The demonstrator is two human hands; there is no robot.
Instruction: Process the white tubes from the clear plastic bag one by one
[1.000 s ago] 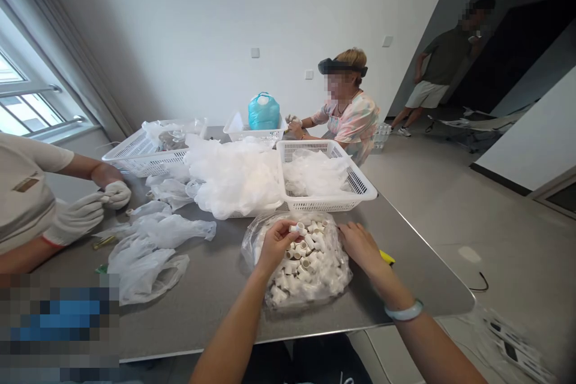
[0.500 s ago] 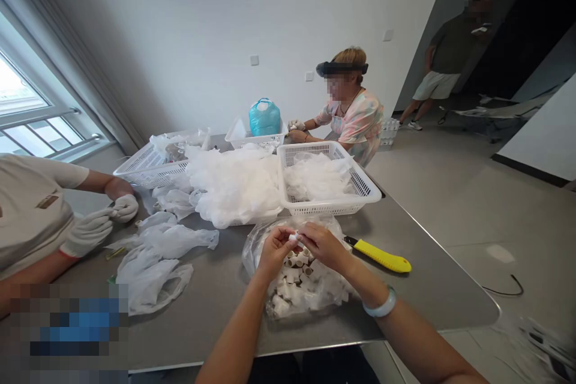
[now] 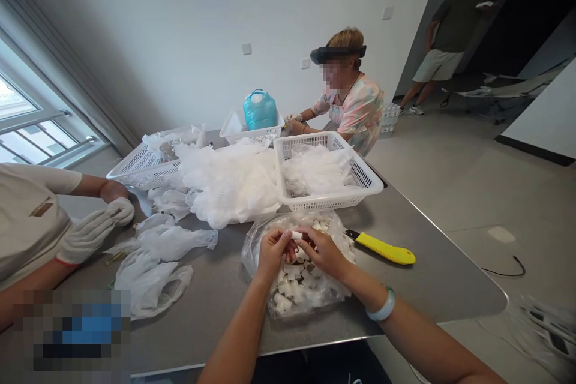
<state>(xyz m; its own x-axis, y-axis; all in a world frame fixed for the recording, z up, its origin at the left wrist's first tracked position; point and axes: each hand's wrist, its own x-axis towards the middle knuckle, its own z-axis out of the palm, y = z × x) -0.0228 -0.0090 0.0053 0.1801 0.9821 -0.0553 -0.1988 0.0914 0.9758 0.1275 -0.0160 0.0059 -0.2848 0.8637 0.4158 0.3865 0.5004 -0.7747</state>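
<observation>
A small white pipe fitting (image 3: 296, 235) is pinched between the fingertips of both my hands. My left hand (image 3: 275, 248) grips its left end and my right hand (image 3: 320, 248) its right end, both closed. Beneath them lies an opened clear plastic bag (image 3: 254, 252) full of white pipe fittings (image 3: 292, 288), several showing hollow round ends. A yellow-handled folding saw (image 3: 387, 249) rests just right of the bag, its dark end toward it.
Behind the bag stands a white basket (image 3: 330, 201) of thin plastic bags, beside a heap of white plastic bags (image 3: 234, 183). A gloved co-worker's hand (image 3: 85, 234) is at left near crumpled bags (image 3: 153, 270). Another person (image 3: 355, 102) crouches beyond the table; a blue bag (image 3: 260, 111) stands nearby.
The fitting has turned and now shows its side lengthwise between my fingers. My hands stay over the bag. The view has shifted slightly.
</observation>
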